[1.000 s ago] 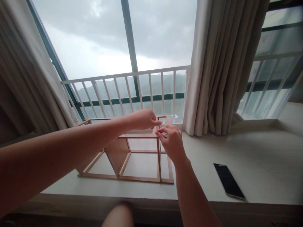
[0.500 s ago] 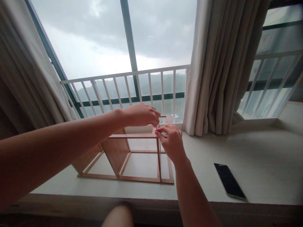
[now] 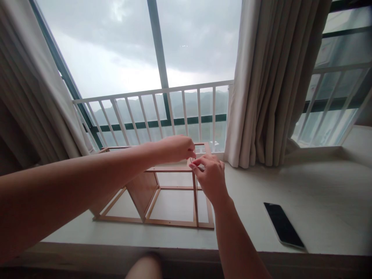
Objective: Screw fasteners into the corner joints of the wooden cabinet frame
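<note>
A thin wooden frame [image 3: 162, 201] with an open box shape and one solid panel stands on the pale window ledge [image 3: 247, 217]. My left hand [image 3: 174, 148] reaches across with fingers curled, pinching at the frame's top right corner. My right hand [image 3: 209, 175] meets it from below right, thumb and forefinger pinched at the same corner post. Whatever small thing sits between the fingertips is too small to make out.
A black phone [image 3: 283, 225] lies flat on the ledge to the right. Beige curtains [image 3: 270, 81] hang at both sides of the window. A white railing [image 3: 162, 112] runs behind the glass. My knee [image 3: 143, 266] shows at the bottom edge.
My left hand rose slightly and came back down to the corner; my right hand kept its pinch there. The frame has stayed in place.
</note>
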The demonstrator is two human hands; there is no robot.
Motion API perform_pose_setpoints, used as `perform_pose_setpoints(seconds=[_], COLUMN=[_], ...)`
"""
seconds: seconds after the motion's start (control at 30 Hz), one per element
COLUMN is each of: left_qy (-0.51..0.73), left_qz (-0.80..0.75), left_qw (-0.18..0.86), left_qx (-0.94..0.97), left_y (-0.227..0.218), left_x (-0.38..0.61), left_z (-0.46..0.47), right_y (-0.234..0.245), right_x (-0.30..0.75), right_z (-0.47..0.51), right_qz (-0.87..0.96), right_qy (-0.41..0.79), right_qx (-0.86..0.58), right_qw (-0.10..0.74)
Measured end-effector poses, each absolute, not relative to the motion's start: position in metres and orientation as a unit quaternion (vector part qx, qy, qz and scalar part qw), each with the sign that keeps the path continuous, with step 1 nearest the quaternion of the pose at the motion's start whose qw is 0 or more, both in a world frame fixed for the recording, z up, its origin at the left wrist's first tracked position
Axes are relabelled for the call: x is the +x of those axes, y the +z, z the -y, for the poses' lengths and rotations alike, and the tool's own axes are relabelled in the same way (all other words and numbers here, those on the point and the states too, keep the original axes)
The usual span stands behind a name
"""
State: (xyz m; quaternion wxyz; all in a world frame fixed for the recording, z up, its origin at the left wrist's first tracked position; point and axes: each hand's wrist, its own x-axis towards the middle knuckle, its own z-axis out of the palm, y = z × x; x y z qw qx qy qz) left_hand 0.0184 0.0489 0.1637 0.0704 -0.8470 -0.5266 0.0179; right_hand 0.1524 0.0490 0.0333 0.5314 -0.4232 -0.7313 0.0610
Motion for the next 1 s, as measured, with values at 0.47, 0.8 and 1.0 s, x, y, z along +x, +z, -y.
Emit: perform_pose_setpoints(seconds=[0.47,0.8,1.0], left_qy=[-0.006,0.067,0.112], left_qz=[0.479,0.485,0.27], left_qw=[0.127,-0.012,0.208], left_qx=[-0.869,-0.872,-0.933], left_y=[0.164,0.175,0.183], left_x=[0.009,0.014,0.012], left_z=[-0.054,-0.062,-0.053], right_y=[0.035,0.033,0.035], right_x=[0.155,0.155,0.158], right_z=[-0.049,-0.05,-0.048], right_qz=[0.733,0.728,0.732], right_qy=[0.08,0.075,0.101], right_qx=[-0.411,-0.418,-0.4], right_qw=[0.537,0.538,0.542])
